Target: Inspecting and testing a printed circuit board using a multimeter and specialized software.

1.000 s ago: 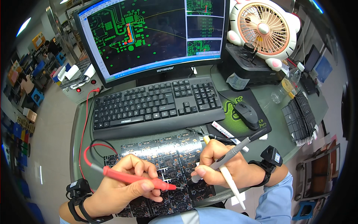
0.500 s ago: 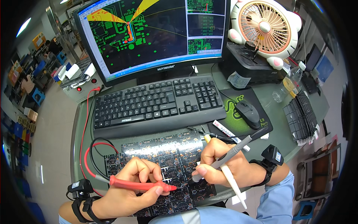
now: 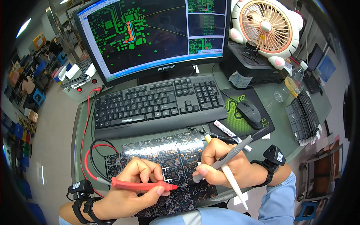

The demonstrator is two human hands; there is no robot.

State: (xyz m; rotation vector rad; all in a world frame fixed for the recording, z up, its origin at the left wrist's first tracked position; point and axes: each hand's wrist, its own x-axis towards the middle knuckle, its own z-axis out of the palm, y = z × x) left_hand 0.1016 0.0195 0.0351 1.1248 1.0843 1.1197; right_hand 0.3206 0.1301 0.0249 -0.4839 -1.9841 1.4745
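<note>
A dark panel of circuit boards with repeated round patterns lies in front of me, partly under both hands. My left hand is closed around a red test probe, its tip pointing right, at or just above the panel. My right hand pinches a grey pen-shaped probe, its dark lower end slanting down to the panel close to the red tip. A white tapered stick with a yellow collar is also held across the right fingers. Whether either tip touches the board is too small to tell.
Beyond the panel are a black keyboard, a mouse and a white marker. A monitor shows a green board layout. A red lead runs to a box at left. A fan stands behind right.
The yellow wedges on the monitor's layout have vanished, leaving thin lines. Both hands and their probes stay almost in place.
</note>
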